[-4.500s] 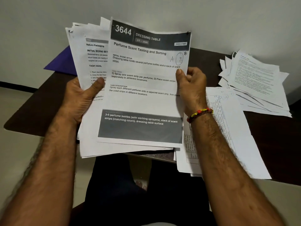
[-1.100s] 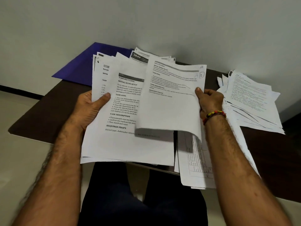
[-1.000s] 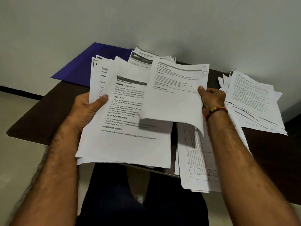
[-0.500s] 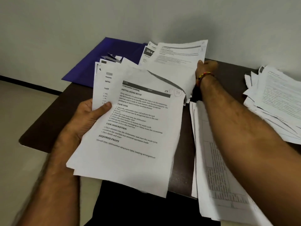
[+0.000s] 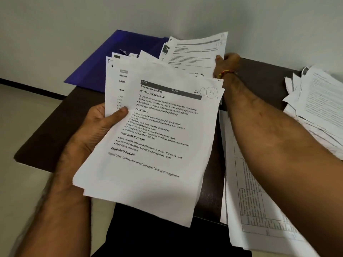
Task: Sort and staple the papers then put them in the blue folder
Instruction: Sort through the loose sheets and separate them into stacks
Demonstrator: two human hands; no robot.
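My left hand [image 5: 98,127] grips a thick stack of papers [image 5: 157,145] by its left edge, thumb on top; the top sheet is headed "Dishwasher Loading". My right hand [image 5: 225,64] reaches far across the table and holds a single printed sheet [image 5: 196,51] by its right edge, over other sheets lying at the back. The blue folder [image 5: 96,64] lies at the table's far left corner, partly under those sheets and hidden behind the stack. No stapler is in view.
A dark brown table [image 5: 55,127] stands against a white wall. A messy pile of papers [image 5: 319,108] lies at the right. Sheets with printed tables [image 5: 252,201] hang over the near edge under my right forearm.
My right hand has carried the single sheet away from the stack and back toward the far side of the table near the folder. The "Dishwasher Loading" sheet is now fully uncovered.
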